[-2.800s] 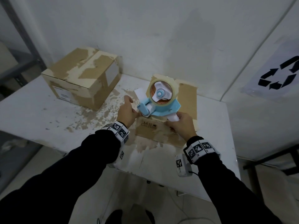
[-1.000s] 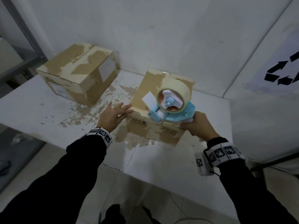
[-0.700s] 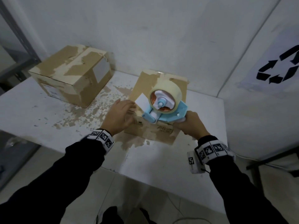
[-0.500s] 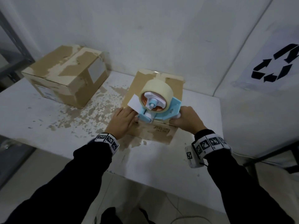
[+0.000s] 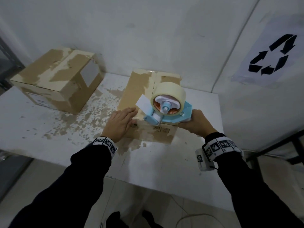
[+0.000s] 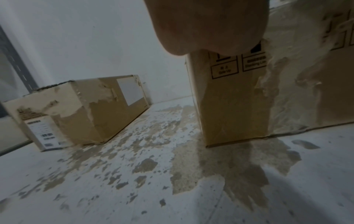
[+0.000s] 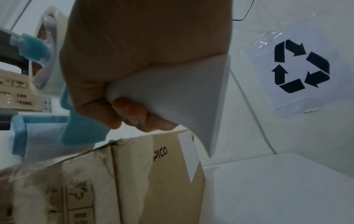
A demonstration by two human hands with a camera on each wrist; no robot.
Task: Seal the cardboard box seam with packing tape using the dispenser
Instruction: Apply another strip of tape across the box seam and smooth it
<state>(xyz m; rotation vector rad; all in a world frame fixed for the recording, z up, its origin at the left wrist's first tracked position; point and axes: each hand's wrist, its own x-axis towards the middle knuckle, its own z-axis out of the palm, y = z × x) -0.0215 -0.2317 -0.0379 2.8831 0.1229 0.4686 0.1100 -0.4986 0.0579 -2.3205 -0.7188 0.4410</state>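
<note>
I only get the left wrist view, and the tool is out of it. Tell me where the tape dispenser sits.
Observer: Head view: the tape dispenser is at the near top edge of the box, in line with its centre seam.
Operator: Report what holds it.
Observer: The right hand grips its white handle, fingers curled round it.
Operator: Describe the left hand's fingers.
Observer: The left hand rests flat on the box's near left corner, fingers straight.

dispenser (image 5: 166, 109) on box (image 5: 141, 89), second box (image 5: 56, 83) left
</note>
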